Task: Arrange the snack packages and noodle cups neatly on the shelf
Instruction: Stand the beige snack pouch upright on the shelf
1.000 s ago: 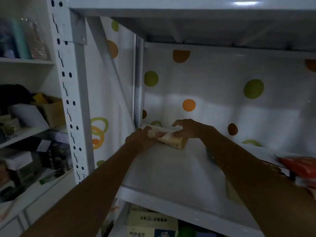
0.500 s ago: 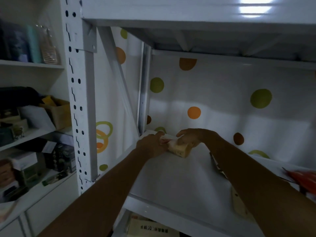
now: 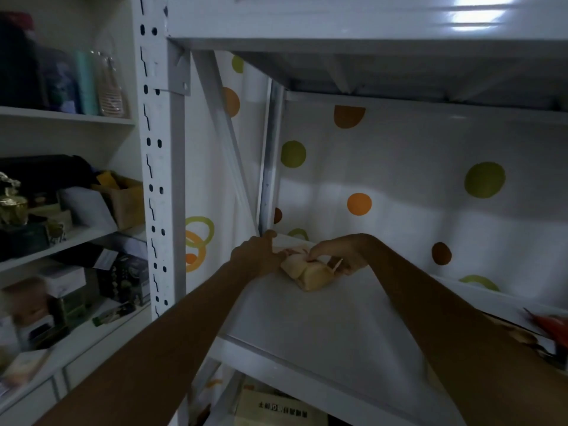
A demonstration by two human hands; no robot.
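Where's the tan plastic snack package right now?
Head view: the tan plastic snack package lies on the white metal shelf near its back-left corner, between the left hand and right hand.

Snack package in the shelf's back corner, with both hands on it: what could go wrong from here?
Squeezing may crush it: the snack package looks crumpled between the left hand and right hand. The right forearm lies close beside a red package on the shelf; drawing back could drag it off. Dim light makes alignment hard to judge.
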